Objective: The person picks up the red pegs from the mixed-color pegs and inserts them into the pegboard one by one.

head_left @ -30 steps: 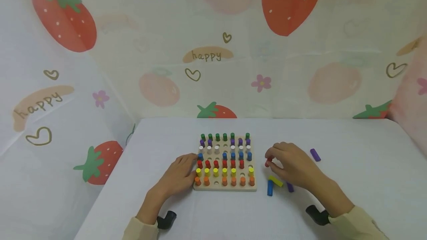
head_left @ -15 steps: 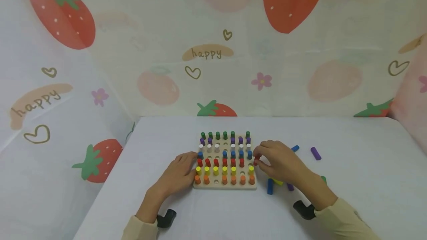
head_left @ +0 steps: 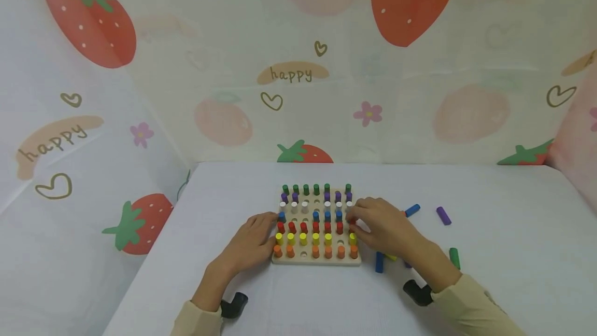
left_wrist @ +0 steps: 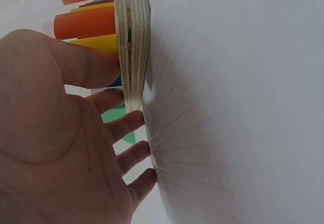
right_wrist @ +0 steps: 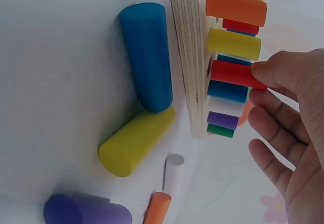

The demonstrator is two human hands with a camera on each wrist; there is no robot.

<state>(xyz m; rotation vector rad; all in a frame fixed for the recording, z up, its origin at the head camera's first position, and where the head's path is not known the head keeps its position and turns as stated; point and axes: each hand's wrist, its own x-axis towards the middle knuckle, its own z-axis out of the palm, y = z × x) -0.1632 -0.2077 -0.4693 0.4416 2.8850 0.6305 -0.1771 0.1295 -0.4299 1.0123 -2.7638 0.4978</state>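
A wooden pegboard (head_left: 317, 261) carries rows of upright pegs in green, purple, white, blue, red, yellow and orange, with some bare holes between them. My left hand (head_left: 251, 241) rests against the board's left side, its thumb at the edge and its fingers extended on the table. At the right end of the red row, my right hand (head_left: 387, 225) pinches a red peg (right_wrist: 235, 74) between thumb and fingertips. In the right wrist view that peg stands upright with its lower end right at a hole, between a yellow peg (right_wrist: 234, 43) and a blue peg (right_wrist: 228, 90).
Right of the board lie loose pegs: a blue one (head_left: 379, 262) touching a yellow one (right_wrist: 135, 142), a purple one (right_wrist: 88, 211), a white one (right_wrist: 174, 173) and an orange one (right_wrist: 158, 208). Farther right are another blue peg (head_left: 412, 210), another purple peg (head_left: 443, 215) and a green peg (head_left: 454, 258).
My right hand has carried the red peg leftward, from above the loose pegs to the right end of the board's red row. The left hand has stayed at the board's left side.
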